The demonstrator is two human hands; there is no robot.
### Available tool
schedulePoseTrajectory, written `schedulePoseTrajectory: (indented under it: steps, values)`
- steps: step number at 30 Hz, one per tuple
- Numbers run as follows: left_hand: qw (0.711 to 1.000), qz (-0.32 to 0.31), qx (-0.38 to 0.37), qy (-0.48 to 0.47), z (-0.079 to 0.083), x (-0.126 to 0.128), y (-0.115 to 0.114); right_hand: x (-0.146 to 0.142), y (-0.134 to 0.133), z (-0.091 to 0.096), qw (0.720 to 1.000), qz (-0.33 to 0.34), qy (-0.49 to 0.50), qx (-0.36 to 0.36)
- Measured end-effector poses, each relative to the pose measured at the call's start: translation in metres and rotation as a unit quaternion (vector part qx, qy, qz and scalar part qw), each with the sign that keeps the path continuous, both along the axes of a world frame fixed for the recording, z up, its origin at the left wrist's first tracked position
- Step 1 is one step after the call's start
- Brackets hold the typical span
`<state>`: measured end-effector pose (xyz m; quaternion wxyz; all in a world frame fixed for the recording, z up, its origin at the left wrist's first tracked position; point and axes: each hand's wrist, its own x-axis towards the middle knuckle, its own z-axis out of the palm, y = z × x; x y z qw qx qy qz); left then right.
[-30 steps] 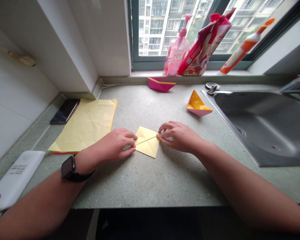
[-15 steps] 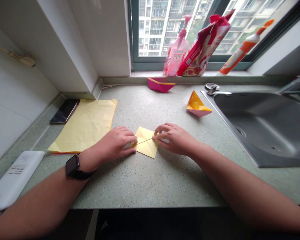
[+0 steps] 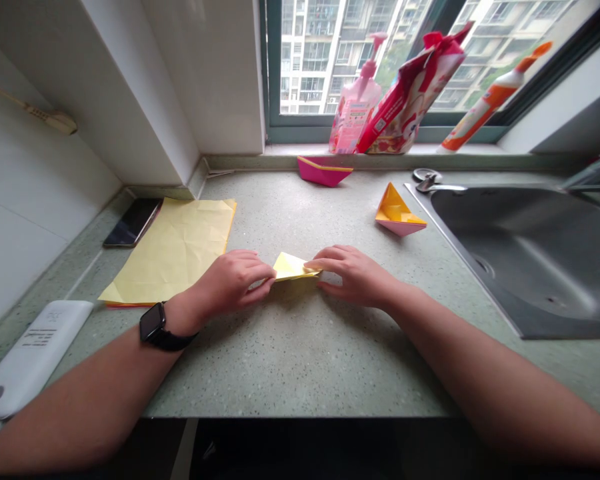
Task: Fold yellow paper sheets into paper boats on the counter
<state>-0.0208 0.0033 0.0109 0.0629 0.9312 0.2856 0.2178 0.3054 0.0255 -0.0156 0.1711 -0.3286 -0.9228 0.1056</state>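
Left of the rectangular grey metal sink (image 3: 540, 240) lies a small folded yellow paper (image 3: 289, 264). The left hand (image 3: 237, 283) pinches its end farther from the sink; the right hand (image 3: 353, 275) holds the sinkward end between curled fingers and thumb.

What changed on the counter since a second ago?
The small yellow paper was a flat square; now its near half is out of sight, leaving a triangle. It looks folded, over or under I can't tell. The left hand and right hand are still at its ends. The pink boat and orange boat stayed put.
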Motion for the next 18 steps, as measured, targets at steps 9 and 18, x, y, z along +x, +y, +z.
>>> schedulePoseTrajectory:
  steps: [9, 18]
  values:
    - [0.992, 0.045, 0.014, -0.116, 0.005, 0.004, -0.012, -0.002, -0.002, 0.001, 0.988, -0.053, 0.128, 0.072]
    - [0.956, 0.137, -0.086, -0.245, 0.001, 0.009, -0.012, -0.007, -0.015, 0.012, 0.981, 0.051, 0.183, 0.031]
